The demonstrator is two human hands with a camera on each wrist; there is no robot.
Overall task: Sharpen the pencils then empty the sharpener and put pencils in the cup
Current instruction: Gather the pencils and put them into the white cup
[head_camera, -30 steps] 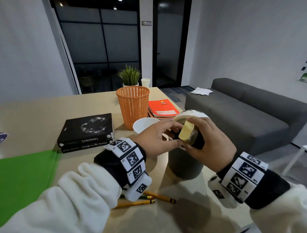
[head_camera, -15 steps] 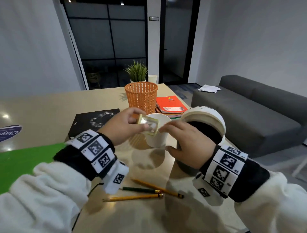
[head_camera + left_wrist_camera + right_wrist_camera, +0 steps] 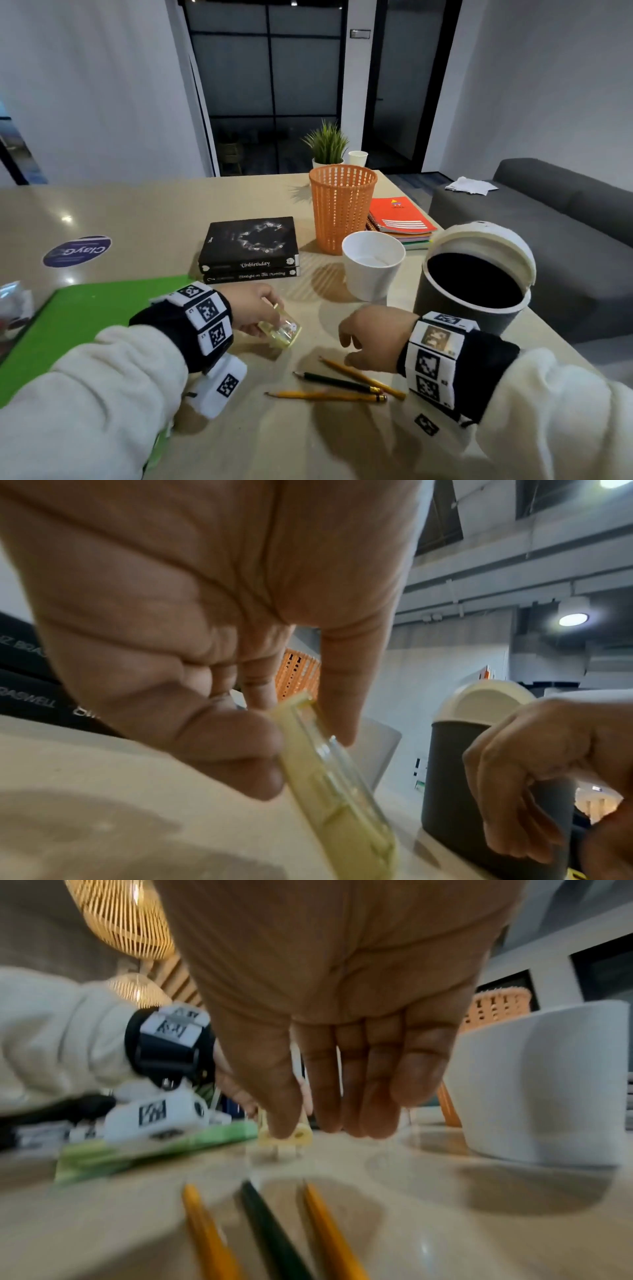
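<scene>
My left hand (image 3: 255, 313) pinches the small yellow, clear-sided sharpener (image 3: 281, 331) low over the table; in the left wrist view thumb and forefinger clamp the sharpener (image 3: 329, 777). My right hand (image 3: 371, 337) hovers empty just above three pencils, with relaxed fingers (image 3: 346, 1085) pointing down. Two yellow pencils (image 3: 329, 395) (image 3: 359, 375) and a dark green pencil (image 3: 337, 382) lie side by side at the table's front. The white cup (image 3: 373, 265) stands behind them. The grey bin (image 3: 474, 291) with its white lid (image 3: 486, 240) swung back stands at the right edge.
An orange mesh basket (image 3: 342, 205) stands behind the cup, with red notebooks (image 3: 399, 219) beside it. Two black books (image 3: 250, 246) lie stacked mid-table. A green folder (image 3: 72, 318) covers the left front. A potted plant (image 3: 327, 144) and paper cup (image 3: 358, 157) are at the far end.
My left hand carried the sharpener from the bin's mouth, past the white cup, down towards the table. My right hand let go and dropped to just above the pencils.
</scene>
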